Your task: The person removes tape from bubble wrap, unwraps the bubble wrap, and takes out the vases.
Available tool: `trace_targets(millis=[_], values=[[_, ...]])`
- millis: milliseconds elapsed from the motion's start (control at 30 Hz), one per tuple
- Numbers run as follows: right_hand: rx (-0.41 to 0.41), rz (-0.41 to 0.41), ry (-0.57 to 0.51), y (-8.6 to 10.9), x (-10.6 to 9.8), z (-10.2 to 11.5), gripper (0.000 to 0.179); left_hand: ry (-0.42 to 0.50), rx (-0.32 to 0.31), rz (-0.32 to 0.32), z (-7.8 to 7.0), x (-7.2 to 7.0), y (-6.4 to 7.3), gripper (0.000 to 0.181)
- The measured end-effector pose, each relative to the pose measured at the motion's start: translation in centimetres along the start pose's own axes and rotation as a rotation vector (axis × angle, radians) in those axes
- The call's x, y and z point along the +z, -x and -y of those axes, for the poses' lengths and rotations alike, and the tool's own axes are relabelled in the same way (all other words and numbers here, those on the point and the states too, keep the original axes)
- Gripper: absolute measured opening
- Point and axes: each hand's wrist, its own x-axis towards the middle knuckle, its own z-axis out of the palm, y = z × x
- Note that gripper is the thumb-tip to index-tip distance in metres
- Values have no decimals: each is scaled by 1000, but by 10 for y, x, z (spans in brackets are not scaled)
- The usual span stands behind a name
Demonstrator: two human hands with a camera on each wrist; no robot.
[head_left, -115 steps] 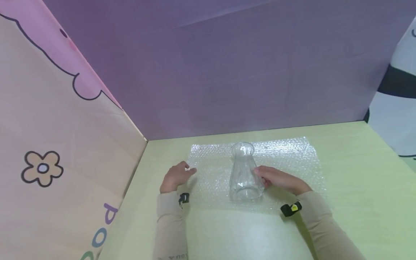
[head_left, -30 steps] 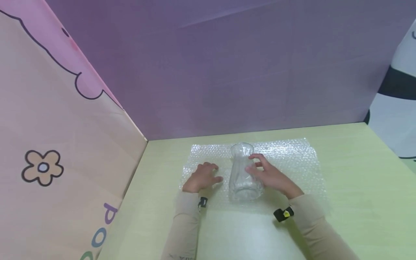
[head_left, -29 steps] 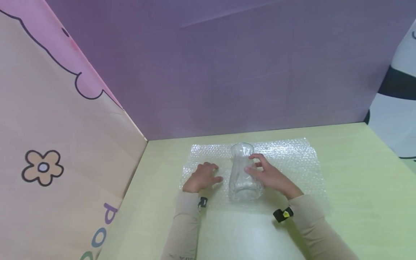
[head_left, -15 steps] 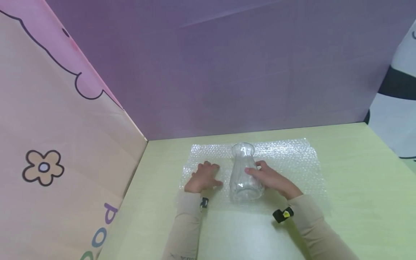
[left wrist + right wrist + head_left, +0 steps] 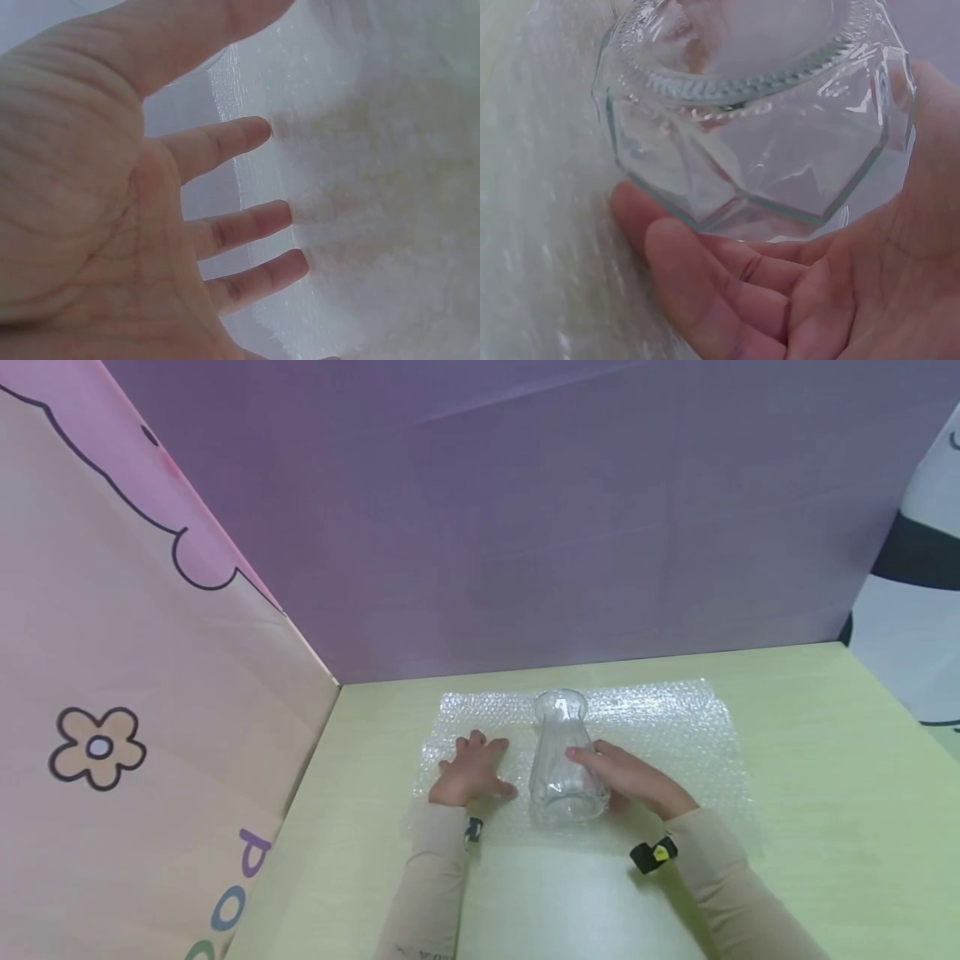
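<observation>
A clear glass vase lies on its side on a sheet of bubble wrap, its mouth toward the back wall and its base toward me. My right hand holds its right side, thumb on top. In the right wrist view, curled fingers lie along the underside of the faceted glass near the base. Left of the vase, my left hand rests on the wrap with fingers spread, apart from the glass. The left wrist view shows its fingers straight and holding nothing.
The pale yellow-green table extends around the wrap on every side. A purple wall stands behind it, and a printed panel with a flower rises on the left. A black-and-white printed panel is at the right.
My left hand has moved right from the wrap's left edge onto the sheet, its fingers spreading. My right fingers, lifted a second ago, have lowered round the vase's side. The vase has hardly shifted.
</observation>
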Motion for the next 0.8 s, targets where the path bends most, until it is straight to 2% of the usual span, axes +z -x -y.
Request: trace_targets(millis=[233, 467, 800], values=[[-5, -8, 23, -1, 1, -2, 89, -4, 5, 1, 0, -1, 1, 87], [-7, 11, -54, -2, 1, -3, 72, -8, 10, 1, 0, 0, 1, 87], [-32, 34, -58, -1, 1, -2, 66, -9, 13, 3, 1, 0, 0, 87]])
